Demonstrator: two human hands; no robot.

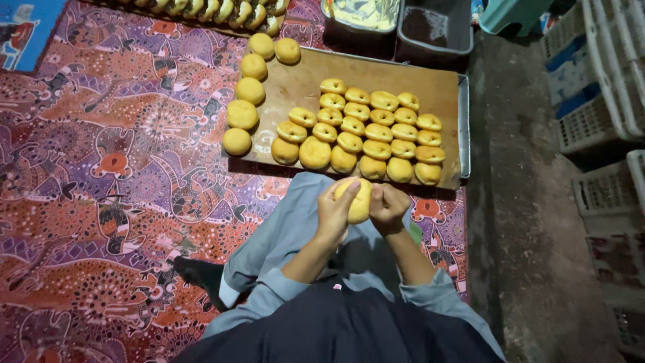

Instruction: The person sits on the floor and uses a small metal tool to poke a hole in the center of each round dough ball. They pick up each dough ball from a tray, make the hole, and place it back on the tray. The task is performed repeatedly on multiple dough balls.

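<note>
A round yellow dough ball (357,202) sits between both my hands, just above my lap. My left hand (334,214) cups its left side and my right hand (389,207) presses its right side. Right in front lies a metal tray (465,128) lined with brown paper, with several rows of yellow filled dough pieces (376,131) on its middle and right. Several plain round dough balls (243,114) line the tray's left edge.
I sit on a purple and orange patterned mat (101,175). Two dark containers (433,30) stand behind the tray, one with pale filling (363,13). White plastic crates (594,81) stand at the right on a bare concrete floor (531,222).
</note>
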